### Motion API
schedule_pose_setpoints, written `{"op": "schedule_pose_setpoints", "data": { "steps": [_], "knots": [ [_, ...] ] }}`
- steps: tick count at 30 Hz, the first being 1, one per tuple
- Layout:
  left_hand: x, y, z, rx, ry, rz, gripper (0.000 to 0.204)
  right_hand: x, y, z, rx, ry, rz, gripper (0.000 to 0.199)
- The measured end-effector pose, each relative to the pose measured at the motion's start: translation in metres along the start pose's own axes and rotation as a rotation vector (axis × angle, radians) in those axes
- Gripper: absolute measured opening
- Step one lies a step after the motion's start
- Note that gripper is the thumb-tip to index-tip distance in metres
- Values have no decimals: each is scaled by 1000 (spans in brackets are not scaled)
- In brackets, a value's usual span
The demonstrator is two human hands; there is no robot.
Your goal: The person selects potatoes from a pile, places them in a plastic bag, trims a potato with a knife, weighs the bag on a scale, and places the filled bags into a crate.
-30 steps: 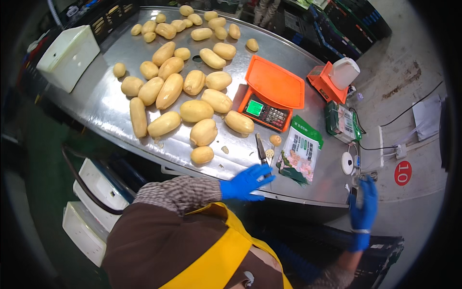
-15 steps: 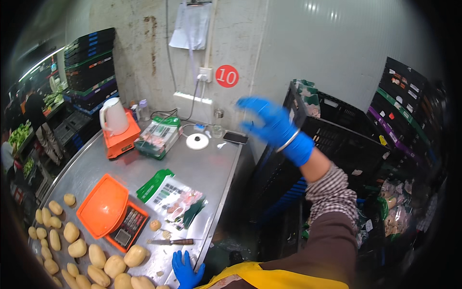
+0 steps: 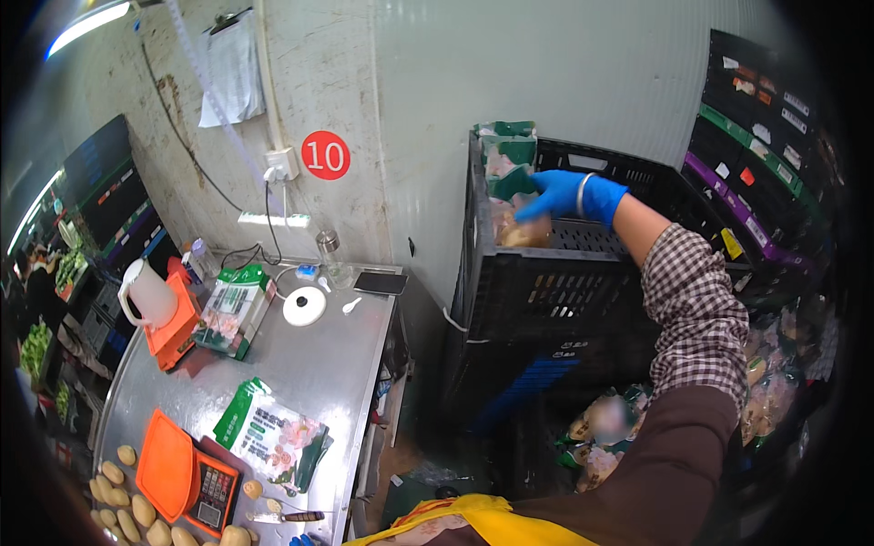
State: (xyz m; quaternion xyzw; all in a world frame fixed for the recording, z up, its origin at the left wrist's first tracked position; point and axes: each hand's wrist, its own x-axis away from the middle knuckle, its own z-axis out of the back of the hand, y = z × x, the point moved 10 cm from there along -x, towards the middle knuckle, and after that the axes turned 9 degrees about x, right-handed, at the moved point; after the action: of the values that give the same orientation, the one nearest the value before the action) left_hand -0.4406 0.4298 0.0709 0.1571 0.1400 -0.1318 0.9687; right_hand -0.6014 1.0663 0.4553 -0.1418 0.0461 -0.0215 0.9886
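Note:
My right hand, in a blue glove with a band at the wrist, reaches into a black plastic crate. Its fingers and thumb close around the upper part of a bag of potatoes, a clear and green printed bag standing at the crate's left end. More green-topped bags stand behind it. Only the blue fingertips of my left hand show at the bottom edge, slightly apart on the metal table. Close to them lies a knife with a dark handle, beside small potato pieces.
On the table are an orange scale with a tilted orange pan, loose potatoes, flat printed bags, a white jug, a white lid and a phone. Stacked crates and filled bags stand right.
My right hand has gone from raised and empty to the bag in the crate. The view has swung right, leaving my left hand mostly out of the picture.

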Motion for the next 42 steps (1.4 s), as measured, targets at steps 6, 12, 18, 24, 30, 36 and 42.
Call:
{"op": "schedule_pose_setpoints", "data": {
  "steps": [6, 12, 18, 24, 30, 36, 42],
  "knots": [
    [-18, 19, -1, -27, -83, -3, 49, -19, 36, 22, -244, 246, 11, 37],
    [-36, 30, -14, -7, -127, 1, 47, 18, 44, 112, -1066, 745, 108, 26],
    [-43, 32, -16, 1, -138, -9, 44, 12, 108, 120, -1144, 914, -11, 27],
    [-44, 28, -19, -1, -165, -27, 42, 13, 133, 119, -713, 964, -246, 33],
    [-40, 24, -14, 2, -166, -27, 40, 23, 146, 124, -736, 1029, -274, 34],
    [4, 2, -4, 17, -148, 27, 38, -13, 96, 83, -431, 835, 191, 29],
    [56, -49, -24, 174, -95, 328, 59, -84, 169, -32, -573, 368, -218, 34]
  ]
}}
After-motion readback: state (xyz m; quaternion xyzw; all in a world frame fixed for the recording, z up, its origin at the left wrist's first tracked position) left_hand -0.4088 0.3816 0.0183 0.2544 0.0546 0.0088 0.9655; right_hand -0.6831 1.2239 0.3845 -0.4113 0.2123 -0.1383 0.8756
